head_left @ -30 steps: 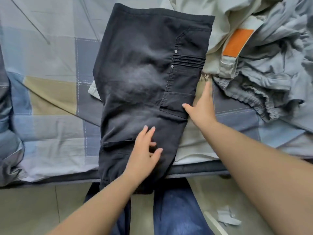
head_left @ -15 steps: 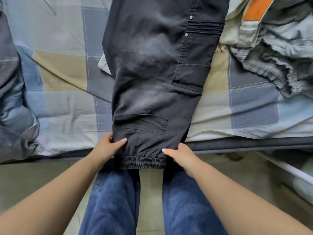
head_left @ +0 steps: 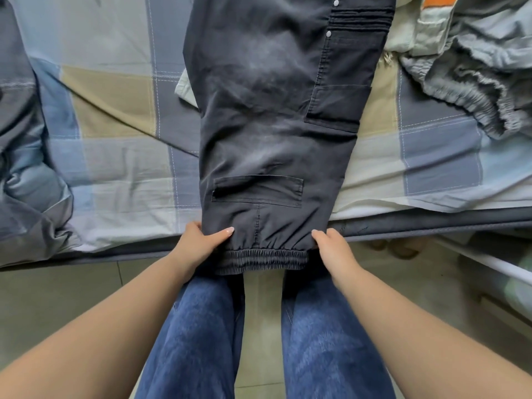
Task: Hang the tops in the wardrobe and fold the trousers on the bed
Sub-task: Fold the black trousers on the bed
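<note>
Nearest the camera, the person's legs in blue denim jeans (head_left: pixel 198 338) stand on the floor below both forearms. Just beyond them, the left hand (head_left: pixel 198 243) pinches the left corner of the elastic cuff of the dark grey cargo trousers (head_left: pixel 273 125), thumb lying on top of the cloth and fingers tucked beneath; the right hand (head_left: pixel 334 249) holds the opposite corner of the same cuff, thumb on top, though how its fingers lie under the fabric cannot be told. Compared with half a second ago, the grips are unchanged and the cuff hangs at much the same spot over the bed edge; only the view has shifted slightly. A full second ago the hands were higher up, pressing flat on the leg. Beyond the hands, the trousers lie lengthwise, legs stacked, on the bed's checked blue, grey and tan sheet (head_left: pixel 115 110). Farther off, beyond and to the right of the right hand, sits a crumpled pile of pale grey clothes (head_left: pixel 475 67) with an orange patch.
</note>
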Demonstrator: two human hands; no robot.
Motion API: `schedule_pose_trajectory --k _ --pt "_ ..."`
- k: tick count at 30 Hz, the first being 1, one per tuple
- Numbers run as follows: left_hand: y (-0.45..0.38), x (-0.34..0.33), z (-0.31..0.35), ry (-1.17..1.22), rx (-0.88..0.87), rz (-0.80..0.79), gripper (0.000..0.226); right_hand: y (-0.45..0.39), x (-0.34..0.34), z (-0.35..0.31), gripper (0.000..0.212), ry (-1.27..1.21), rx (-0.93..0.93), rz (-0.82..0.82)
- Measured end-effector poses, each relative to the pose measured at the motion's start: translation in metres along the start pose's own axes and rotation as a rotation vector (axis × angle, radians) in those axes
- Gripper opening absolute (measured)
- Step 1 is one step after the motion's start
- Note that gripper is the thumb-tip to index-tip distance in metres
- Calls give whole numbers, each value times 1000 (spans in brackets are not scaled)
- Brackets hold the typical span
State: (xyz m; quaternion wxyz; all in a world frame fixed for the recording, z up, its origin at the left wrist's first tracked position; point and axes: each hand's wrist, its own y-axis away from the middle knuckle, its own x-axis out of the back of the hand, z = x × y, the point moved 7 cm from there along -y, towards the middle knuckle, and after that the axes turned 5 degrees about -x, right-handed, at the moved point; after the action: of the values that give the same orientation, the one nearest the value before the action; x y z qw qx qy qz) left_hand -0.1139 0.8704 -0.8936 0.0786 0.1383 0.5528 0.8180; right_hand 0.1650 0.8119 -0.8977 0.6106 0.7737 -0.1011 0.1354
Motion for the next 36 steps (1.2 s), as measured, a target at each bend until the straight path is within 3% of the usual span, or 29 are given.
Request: schedule_pose_trajectory --k 4,6,9,12,16,20,23,27,34,36 --pt "7 -2 -17 72 69 -99 15 -2 10 25 17 -288 -128 149" --pt "8 -2 -25 67 85 -115 19 -3 5 32 18 -345 -164 102" --pt "10 -5 -30 111 85 -138 21 0 -21 29 16 -353 -150 -112" --pt "8 -11 -26 153 53 -148 47 1 -27 23 15 -292 -76 -131" --pt "5 -15 -21 241 48 -129 40 7 -24 20 21 -308 -78 -130" --pt "12 -8 -23 157 53 -54 35 18 -21 36 14 -343 -200 -146" --pt "33 -1 -38 105 168 -83 39 43 -23 52 20 -306 -315 -219" --pt "73 10 -52 218 321 -132 29 82 -24 68 18 -341 -411 -272" --pt "97 31 27 79 35 -42 52 107 8 27 5 -532 -313 -202" --pt "99 29 63 14 -61 -73 34 107 25 1 25 -580 -200 -126"
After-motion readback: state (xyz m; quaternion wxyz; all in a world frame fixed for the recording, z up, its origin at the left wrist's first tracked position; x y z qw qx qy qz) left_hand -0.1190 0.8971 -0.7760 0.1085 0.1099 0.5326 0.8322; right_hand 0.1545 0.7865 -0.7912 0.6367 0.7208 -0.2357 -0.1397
